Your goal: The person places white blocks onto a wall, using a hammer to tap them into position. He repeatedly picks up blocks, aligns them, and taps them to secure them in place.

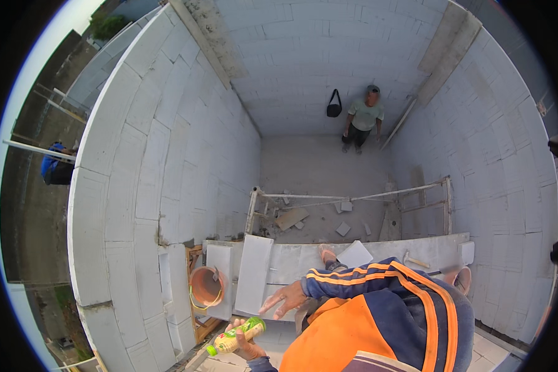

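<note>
My left hand [247,345] is closed around a small green and yellow bottle [235,335] with a green cap, held low over the platform. Just above it my right hand [285,297] hovers with its fingers spread and nothing in it; its sleeve is navy with orange stripes. Both hands hang over a white block platform [304,260]. A long white block [254,273] lies on the platform just left of my right hand.
An orange bucket [206,285] sits at the platform's left end by the white block wall [142,186]. A hammer [415,261] lies on the platform at the right. Below are a metal frame [353,198], rubble, a standing person [364,118] and a hanging black bag [334,106].
</note>
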Action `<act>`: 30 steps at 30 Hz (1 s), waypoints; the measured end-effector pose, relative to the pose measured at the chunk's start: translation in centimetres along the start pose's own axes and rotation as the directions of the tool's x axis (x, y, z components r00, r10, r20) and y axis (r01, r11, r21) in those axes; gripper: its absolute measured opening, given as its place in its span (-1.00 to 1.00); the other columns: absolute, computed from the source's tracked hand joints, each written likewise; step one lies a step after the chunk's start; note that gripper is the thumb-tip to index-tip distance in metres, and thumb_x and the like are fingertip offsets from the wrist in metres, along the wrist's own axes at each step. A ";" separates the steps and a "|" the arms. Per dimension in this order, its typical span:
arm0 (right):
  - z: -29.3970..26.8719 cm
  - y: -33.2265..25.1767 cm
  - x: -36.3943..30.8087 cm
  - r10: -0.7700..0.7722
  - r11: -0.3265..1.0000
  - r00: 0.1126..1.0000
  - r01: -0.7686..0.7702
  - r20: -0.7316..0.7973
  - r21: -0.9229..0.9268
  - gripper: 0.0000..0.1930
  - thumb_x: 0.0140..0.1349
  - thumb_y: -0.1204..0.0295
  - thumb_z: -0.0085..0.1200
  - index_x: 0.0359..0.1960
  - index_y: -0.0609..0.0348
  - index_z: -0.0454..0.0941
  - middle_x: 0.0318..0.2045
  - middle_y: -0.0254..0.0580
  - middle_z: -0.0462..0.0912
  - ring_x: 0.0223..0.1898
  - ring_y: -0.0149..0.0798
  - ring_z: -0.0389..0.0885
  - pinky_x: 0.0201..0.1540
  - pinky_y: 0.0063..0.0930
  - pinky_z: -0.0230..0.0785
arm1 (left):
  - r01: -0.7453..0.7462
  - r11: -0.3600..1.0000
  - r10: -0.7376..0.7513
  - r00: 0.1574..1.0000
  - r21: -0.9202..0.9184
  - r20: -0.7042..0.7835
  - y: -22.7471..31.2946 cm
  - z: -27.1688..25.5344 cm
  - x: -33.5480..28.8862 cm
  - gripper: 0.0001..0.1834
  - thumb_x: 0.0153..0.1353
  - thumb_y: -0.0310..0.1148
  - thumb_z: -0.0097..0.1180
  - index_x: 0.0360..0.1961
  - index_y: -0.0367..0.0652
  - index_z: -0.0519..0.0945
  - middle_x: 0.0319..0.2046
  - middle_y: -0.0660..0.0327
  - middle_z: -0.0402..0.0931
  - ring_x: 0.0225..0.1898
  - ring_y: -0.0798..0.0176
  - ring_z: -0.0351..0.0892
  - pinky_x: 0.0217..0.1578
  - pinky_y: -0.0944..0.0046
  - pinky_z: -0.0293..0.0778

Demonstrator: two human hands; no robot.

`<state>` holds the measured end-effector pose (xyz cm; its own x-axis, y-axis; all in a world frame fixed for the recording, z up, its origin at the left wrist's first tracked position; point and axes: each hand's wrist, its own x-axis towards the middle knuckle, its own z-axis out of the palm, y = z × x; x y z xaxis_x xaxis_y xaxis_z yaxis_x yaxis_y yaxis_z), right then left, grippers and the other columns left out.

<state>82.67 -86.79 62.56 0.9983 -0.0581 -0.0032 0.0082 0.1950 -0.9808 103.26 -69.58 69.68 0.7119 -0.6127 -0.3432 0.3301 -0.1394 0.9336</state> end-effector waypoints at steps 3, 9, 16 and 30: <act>2.0 4.9 -8.8 0.666 0.746 0.739 -0.659 -0.098 0.097 -0.32 0.40 0.08 0.04 0.49 -0.02 0.19 0.39 0.02 0.28 0.39 -0.04 0.27 0.37 -0.18 0.22 | -0.158 0.987 0.160 0.986 0.034 -0.052 -0.2 -4.0 -0.4 -0.20 0.04 -0.22 0.41 0.24 -0.24 0.28 0.08 -0.03 0.46 0.13 0.01 0.49 0.21 -0.05 0.46; 7.0 12.4 -16.9 0.937 0.173 0.214 -0.971 -0.275 -0.167 -0.32 0.39 0.14 0.03 0.49 0.01 0.15 0.30 0.09 0.39 0.28 0.01 0.41 0.31 -0.17 0.29 | -0.143 0.981 0.155 0.985 0.131 -0.081 -2.6 -11.6 -3.6 -0.20 -0.01 -0.35 0.45 0.23 -0.30 0.32 0.08 -0.08 0.47 0.14 -0.02 0.49 0.21 -0.03 0.46; 4.6 3.1 3.4 0.604 0.408 0.769 -0.525 -0.210 -0.747 -0.31 0.38 0.20 0.02 0.50 0.05 0.09 0.20 0.16 0.53 0.15 0.07 0.58 0.25 -0.15 0.38 | -0.082 0.941 0.068 0.996 0.328 0.056 -4.5 -17.6 -4.6 -0.22 -0.11 -0.35 0.54 0.14 -0.37 0.43 0.04 -0.04 0.53 0.08 0.06 0.56 0.10 0.07 0.52; 15.7 -10.5 22.5 -0.091 0.523 0.994 0.102 0.063 -0.846 -0.63 0.25 0.07 0.17 -0.22 0.16 0.63 -0.22 0.10 0.56 -0.21 0.16 0.63 -0.13 -0.03 0.51 | -0.270 0.704 0.251 0.960 0.657 0.126 -1.5 -15.5 -0.2 -0.33 0.04 0.20 0.30 0.01 -0.09 0.62 -0.17 0.02 0.70 -0.18 -0.08 0.72 -0.15 -0.01 0.63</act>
<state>105.98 -74.74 75.90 0.9951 -0.0133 0.0985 0.0573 -0.7327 -0.6782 112.22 -57.15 66.75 0.6880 -0.7211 -0.0823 -0.3672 -0.4436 0.8175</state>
